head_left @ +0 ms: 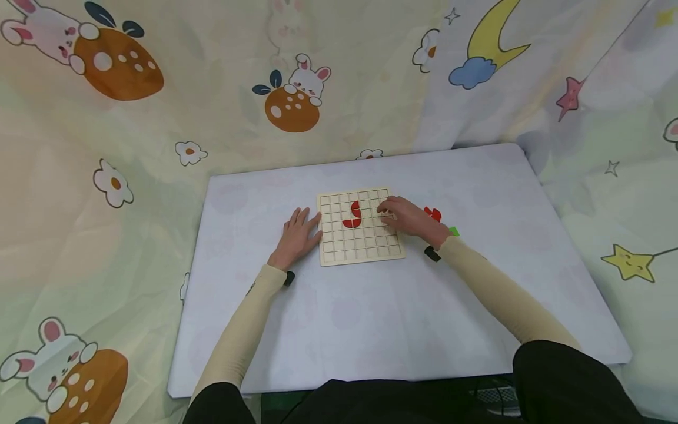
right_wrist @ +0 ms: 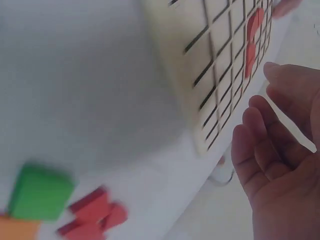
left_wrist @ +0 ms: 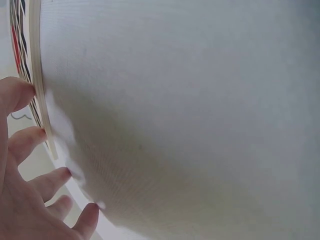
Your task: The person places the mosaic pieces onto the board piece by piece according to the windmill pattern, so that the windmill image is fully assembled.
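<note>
A square, pale wooden grid board (head_left: 365, 247) lies on the white tabletop (head_left: 371, 330), nearer its far edge than its near edge, carrying rounded red pieces (head_left: 348, 224). The hands are apart: the left hand (head_left: 296, 238), fingers spread, touches the board's left edge; the right hand (head_left: 410, 218), fingers loosely bent, thumb separate, is over its right edge. Loose red pieces (head_left: 432, 214), a green block (right_wrist: 42, 192) and an orange block (right_wrist: 17, 229) lie right of the board.

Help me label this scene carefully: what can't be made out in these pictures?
Orange block: right wrist view, full shape cut off by left and bottom edges.
Loose red pieces: right wrist view, exact outlines blurred.
Green block: head view, partly hidden by the right sleeve.
Board: left wrist view, part cut off by top edge.
</note>
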`<state>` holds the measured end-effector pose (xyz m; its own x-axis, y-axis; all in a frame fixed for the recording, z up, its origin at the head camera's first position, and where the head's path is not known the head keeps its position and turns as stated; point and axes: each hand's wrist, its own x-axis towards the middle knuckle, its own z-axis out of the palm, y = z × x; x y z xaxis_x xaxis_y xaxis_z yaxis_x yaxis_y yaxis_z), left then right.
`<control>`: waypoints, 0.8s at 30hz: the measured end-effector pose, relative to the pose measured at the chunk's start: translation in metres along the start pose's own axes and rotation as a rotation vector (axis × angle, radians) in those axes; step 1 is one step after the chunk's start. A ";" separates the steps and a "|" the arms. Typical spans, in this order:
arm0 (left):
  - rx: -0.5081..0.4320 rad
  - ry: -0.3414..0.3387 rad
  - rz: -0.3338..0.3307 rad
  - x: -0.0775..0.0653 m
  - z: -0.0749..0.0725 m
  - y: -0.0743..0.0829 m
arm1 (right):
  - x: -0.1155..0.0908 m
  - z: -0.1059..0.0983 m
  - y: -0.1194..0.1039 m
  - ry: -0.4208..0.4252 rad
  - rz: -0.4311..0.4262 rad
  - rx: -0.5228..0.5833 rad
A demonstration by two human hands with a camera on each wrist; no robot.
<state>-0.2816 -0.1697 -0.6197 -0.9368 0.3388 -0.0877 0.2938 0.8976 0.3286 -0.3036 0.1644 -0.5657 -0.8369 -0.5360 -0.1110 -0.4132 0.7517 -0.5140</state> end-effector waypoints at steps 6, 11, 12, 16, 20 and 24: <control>-0.013 -0.001 0.002 -0.002 -0.001 -0.001 | -0.033 -0.016 0.039 0.114 0.159 -0.011; -0.017 0.008 0.007 -0.002 -0.001 -0.001 | -0.050 -0.024 0.052 0.176 0.348 -0.072; -0.018 0.007 0.007 -0.003 -0.001 -0.001 | -0.052 -0.024 0.053 0.170 0.369 -0.084; -0.012 0.002 0.002 -0.003 -0.001 -0.001 | -0.054 -0.023 0.057 0.104 0.386 -0.083; -0.007 -0.005 -0.001 -0.002 -0.001 0.000 | -0.050 -0.021 0.061 0.075 0.353 -0.083; -0.009 -0.006 -0.001 -0.001 -0.001 0.000 | -0.047 -0.020 0.066 0.091 0.299 -0.101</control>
<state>-0.2808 -0.1705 -0.6183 -0.9357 0.3401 -0.0939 0.2915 0.8952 0.3371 -0.2989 0.2465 -0.5775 -0.9533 -0.2527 -0.1655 -0.1740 0.9073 -0.3828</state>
